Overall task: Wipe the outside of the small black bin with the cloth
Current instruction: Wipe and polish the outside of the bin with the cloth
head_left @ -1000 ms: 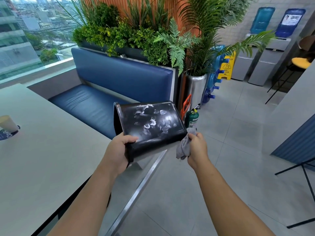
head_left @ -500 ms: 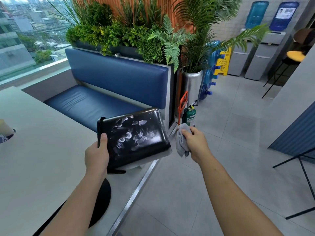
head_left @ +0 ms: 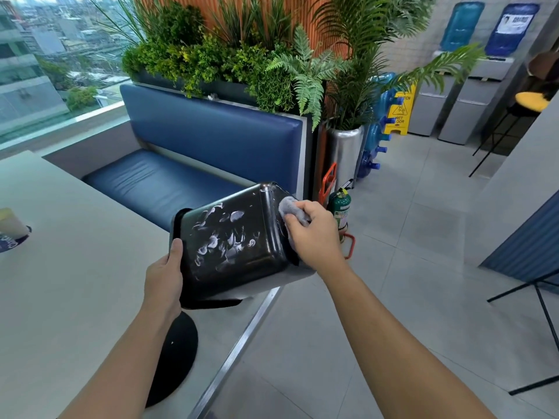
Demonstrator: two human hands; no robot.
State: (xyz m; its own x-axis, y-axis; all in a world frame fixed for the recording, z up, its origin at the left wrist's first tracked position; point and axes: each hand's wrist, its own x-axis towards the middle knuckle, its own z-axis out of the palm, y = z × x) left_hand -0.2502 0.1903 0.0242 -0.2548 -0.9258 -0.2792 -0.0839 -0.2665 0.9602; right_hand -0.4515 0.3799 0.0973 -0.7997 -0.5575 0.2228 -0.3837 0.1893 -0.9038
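Note:
The small black bin (head_left: pixel 233 240) is held on its side in the air, its glossy side wall facing me and smeared with white marks. My left hand (head_left: pixel 165 276) grips its rim at the left, thumb on the outer wall. My right hand (head_left: pixel 314 234) presses a crumpled grey cloth (head_left: pixel 289 207) against the bin's base end at the right. Most of the cloth is hidden under my fingers.
A pale table (head_left: pixel 60 282) lies at the left with a cup (head_left: pixel 10 223) on it and a black round foot (head_left: pixel 175 355) below. A blue bench (head_left: pixel 187 164) sits behind. A green fire extinguisher (head_left: pixel 341 210), a silver planter (head_left: pixel 344 152) and a black stand (head_left: pixel 541 300) border the tiled floor.
My right hand has moved left with the cloth from beside the bin onto its base end. The bin has tilted so the base points up and right.

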